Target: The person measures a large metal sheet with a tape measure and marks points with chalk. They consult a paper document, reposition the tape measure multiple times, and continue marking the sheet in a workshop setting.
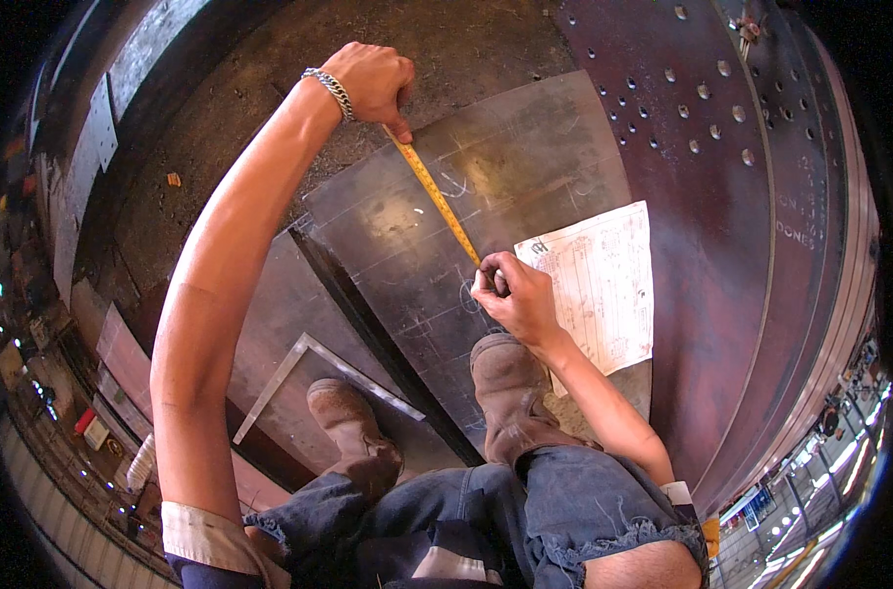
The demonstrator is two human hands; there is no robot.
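Note:
A yellow tape measure blade (432, 191) stretches across a dark steel plate (554, 128) marked with chalk lines. At the plate's far edge, my left hand (371, 83) pinches one end of the blade between thumb and fingers. Nearer to me, over the middle of the plate, my right hand (517, 296) is closed around the blade's other end; the tape's case does not show clearly. Just right of that hand lies a white paper drawing (604, 285) on the plate.
A metal square (304, 348) rests on another plate by my left boot (353, 422). My right boot (510, 378) stands on the marked plate. A dark gap (368, 324) separates the two plates. To the right is a large reddish steel beam (707, 265) with drilled holes.

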